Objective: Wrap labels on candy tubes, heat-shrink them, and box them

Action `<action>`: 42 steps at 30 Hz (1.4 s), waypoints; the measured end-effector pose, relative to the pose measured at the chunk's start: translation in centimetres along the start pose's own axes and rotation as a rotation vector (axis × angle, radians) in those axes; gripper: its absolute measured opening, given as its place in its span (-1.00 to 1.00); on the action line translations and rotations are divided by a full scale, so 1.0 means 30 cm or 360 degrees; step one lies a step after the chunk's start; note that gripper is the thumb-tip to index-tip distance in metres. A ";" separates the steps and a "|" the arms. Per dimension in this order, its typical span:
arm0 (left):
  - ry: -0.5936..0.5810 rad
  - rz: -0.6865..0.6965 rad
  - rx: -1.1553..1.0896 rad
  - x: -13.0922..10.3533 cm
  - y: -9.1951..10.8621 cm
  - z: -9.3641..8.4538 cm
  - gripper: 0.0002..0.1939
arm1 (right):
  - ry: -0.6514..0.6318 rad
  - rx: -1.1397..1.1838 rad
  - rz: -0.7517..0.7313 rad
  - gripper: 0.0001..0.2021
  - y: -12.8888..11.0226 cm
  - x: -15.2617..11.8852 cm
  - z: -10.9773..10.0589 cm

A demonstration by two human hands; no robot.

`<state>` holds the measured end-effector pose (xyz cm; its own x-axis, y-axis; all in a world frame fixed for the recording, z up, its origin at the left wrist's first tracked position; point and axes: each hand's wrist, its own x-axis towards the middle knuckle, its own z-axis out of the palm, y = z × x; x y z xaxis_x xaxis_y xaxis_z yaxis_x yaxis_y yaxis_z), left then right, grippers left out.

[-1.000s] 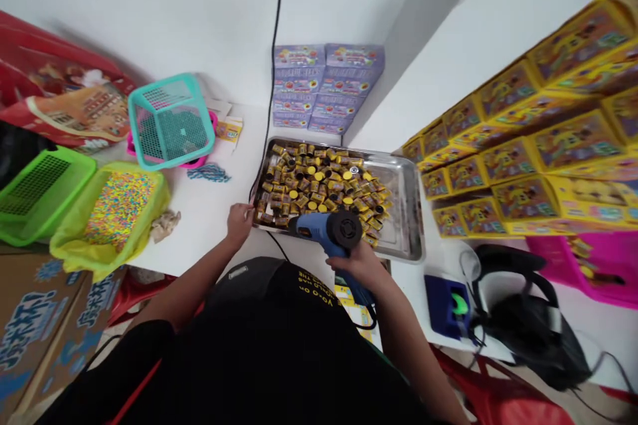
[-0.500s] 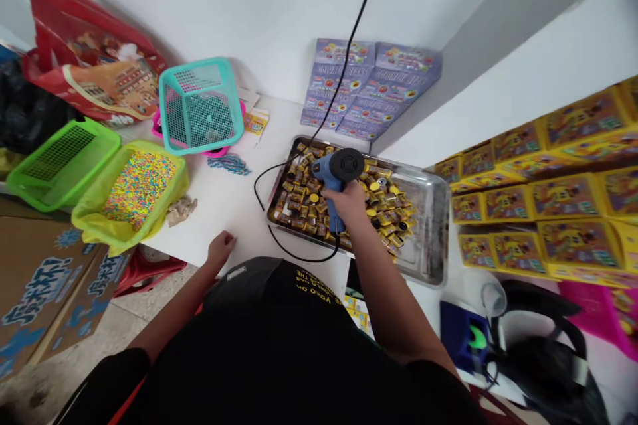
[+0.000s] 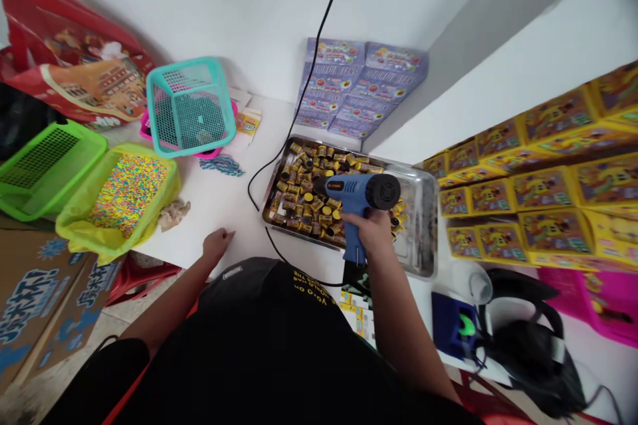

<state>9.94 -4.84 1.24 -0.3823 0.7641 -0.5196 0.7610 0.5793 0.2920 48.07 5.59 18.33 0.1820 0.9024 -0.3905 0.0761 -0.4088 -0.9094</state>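
My right hand (image 3: 375, 231) is wrapped around the handle of a blue heat gun (image 3: 351, 194) with a black rear cap. Its nozzle points left, over a metal tray (image 3: 425, 202) that holds many small yellow-and-brown bottles (image 3: 308, 202) with yellow or black caps. The bottles lie jumbled, mostly in the left and middle of the tray. From the handle a black cord (image 3: 256, 176) loops over the table and up the wall. My left hand (image 3: 218, 244) rests closed at the table's front edge, with nothing visible in it.
On the left stand a yellow-lined basket of colourful beads (image 3: 130, 192), a green basket (image 3: 44, 169) and a turquoise basket (image 3: 192, 109). Purple boxes (image 3: 356, 89) are stacked behind the tray. Yellow boxes (image 3: 518, 189) line the right side, with a blue box (image 3: 451, 325) nearer.
The heat gun has moved right and toward me, and its nozzle has swung to show its side. My left hand stays at the table edge. The view has shifted slightly.
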 end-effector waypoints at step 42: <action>-0.0164 -0.0002 -0.0057 0.021 0.008 -0.033 -0.53 | 0.0333 -0.0281 -0.0292 -0.69 -0.090 0.239 -0.124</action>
<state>9.37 -3.92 1.78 -0.3259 0.7313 -0.5992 0.7408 0.5913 0.3188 52.82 12.67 18.52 0.3457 0.9232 -0.1677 0.2919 -0.2757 -0.9159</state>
